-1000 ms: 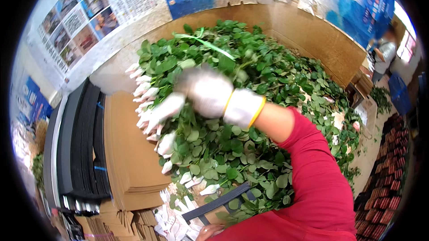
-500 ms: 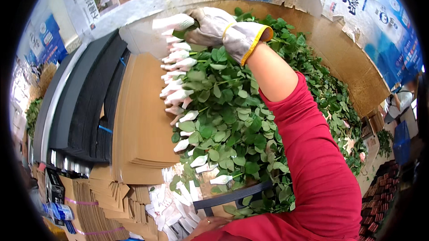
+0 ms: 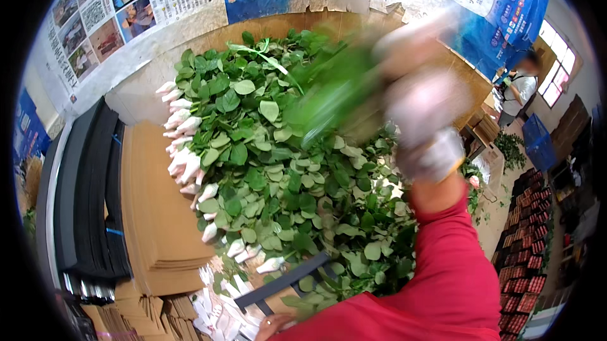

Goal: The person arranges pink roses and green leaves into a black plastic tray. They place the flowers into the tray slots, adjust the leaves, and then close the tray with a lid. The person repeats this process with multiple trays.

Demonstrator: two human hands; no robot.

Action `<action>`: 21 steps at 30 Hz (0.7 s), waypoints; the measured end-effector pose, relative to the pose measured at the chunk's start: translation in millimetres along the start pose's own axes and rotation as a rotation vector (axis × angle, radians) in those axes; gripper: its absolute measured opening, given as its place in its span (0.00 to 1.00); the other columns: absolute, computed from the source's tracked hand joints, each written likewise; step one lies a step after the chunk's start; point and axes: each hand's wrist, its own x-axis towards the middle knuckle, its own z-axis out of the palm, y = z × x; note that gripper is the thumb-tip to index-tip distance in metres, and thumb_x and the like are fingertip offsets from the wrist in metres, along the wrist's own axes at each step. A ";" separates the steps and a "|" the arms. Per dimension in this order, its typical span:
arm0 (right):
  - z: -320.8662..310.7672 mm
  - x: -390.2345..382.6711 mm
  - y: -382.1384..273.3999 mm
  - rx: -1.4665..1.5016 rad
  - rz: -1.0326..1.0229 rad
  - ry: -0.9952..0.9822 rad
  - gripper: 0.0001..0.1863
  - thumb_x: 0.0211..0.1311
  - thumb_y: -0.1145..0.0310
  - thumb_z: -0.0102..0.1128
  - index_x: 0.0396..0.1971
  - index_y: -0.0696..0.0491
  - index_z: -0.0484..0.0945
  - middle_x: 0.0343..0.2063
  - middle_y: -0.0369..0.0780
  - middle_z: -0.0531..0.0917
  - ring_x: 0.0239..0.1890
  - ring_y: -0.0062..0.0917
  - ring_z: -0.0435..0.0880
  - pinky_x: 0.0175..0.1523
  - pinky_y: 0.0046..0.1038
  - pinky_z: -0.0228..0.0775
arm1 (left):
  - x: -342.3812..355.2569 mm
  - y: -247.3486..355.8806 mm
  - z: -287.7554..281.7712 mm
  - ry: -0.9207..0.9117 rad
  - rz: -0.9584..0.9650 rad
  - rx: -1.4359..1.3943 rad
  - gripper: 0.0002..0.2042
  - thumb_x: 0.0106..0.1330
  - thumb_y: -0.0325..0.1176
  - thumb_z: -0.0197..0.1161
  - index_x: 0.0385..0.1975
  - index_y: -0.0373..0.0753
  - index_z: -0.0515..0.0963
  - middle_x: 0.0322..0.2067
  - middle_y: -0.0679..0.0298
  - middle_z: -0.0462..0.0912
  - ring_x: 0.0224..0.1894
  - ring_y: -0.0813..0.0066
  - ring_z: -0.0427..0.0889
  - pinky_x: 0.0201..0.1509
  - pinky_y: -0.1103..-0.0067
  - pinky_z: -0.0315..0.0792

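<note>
My right hand (image 3: 423,104), in a white glove with yellow cuff, is raised over the right part of the pile, smeared by motion, gripping a rose (image 3: 338,88) whose leaves trail leftward in a green blur. Rose stems with dense leaves (image 3: 265,176) fill the cardboard-walled bay, their pale bud ends (image 3: 180,158), in white covers, lined along the left. A green tie (image 3: 265,56) lies on the leaves. My left hand (image 3: 275,325), bare with a ring, is at the lower edge, mostly hidden by my red sleeve; its grip is unclear.
Brown cardboard sheets (image 3: 152,202) and black sheets (image 3: 82,195) are stacked at left. Paper scraps (image 3: 212,306) and a black strip (image 3: 278,281) lie in front. At right are a person (image 3: 518,88), a blue crate (image 3: 537,142) and rows of packed bundles (image 3: 525,240).
My gloved right hand has swept from the bud ends at upper left across to the right, carrying a rose and its leaves. The view has shifted as well.
</note>
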 end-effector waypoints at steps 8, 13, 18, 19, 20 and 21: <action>-282.6 -94.6 72.9 -0.005 0.222 0.911 0.22 0.65 0.58 0.56 0.53 0.56 0.76 0.40 0.45 0.85 0.41 0.32 0.87 0.45 0.34 0.82 | 10.0 49.0 0.1 0.159 0.239 0.143 0.26 0.50 0.37 0.74 0.52 0.42 0.79 0.52 0.58 0.81 0.56 0.57 0.77 0.60 0.68 0.67; -206.1 -5.3 13.2 0.294 0.075 0.596 0.26 0.65 0.54 0.57 0.56 0.57 0.74 0.42 0.45 0.85 0.41 0.31 0.87 0.46 0.35 0.82 | 7.8 36.4 0.2 0.152 0.302 0.107 0.26 0.53 0.37 0.72 0.54 0.43 0.78 0.52 0.58 0.80 0.56 0.57 0.76 0.60 0.67 0.67; 49.0 124.9 -22.6 -0.160 -0.034 0.364 0.14 0.58 0.64 0.62 0.43 0.50 0.80 0.34 0.42 0.86 0.33 0.36 0.87 0.37 0.37 0.81 | 6.0 21.8 4.3 0.103 0.242 0.109 0.25 0.58 0.40 0.67 0.57 0.46 0.76 0.55 0.60 0.79 0.58 0.60 0.76 0.59 0.68 0.65; 96.7 139.3 -38.0 -0.383 -0.301 0.368 0.10 0.55 0.66 0.63 0.38 0.48 0.81 0.33 0.43 0.85 0.32 0.38 0.87 0.36 0.38 0.81 | 4.7 15.6 8.1 0.086 0.202 0.167 0.24 0.59 0.41 0.66 0.57 0.48 0.75 0.55 0.62 0.78 0.58 0.62 0.76 0.59 0.68 0.65; 131.0 154.9 -49.7 -0.341 -0.272 0.157 0.07 0.54 0.67 0.61 0.34 0.51 0.78 0.35 0.45 0.84 0.33 0.40 0.86 0.38 0.39 0.80 | 9.1 13.4 10.5 0.081 0.208 0.099 0.23 0.61 0.41 0.64 0.57 0.49 0.75 0.56 0.63 0.78 0.59 0.64 0.75 0.61 0.69 0.63; 176.3 181.9 -38.6 -0.268 -0.255 0.117 0.08 0.53 0.67 0.60 0.33 0.52 0.77 0.36 0.48 0.83 0.34 0.41 0.86 0.38 0.39 0.79 | 8.4 15.8 13.9 0.092 0.205 0.041 0.21 0.63 0.41 0.61 0.57 0.50 0.75 0.57 0.65 0.77 0.60 0.66 0.75 0.62 0.69 0.62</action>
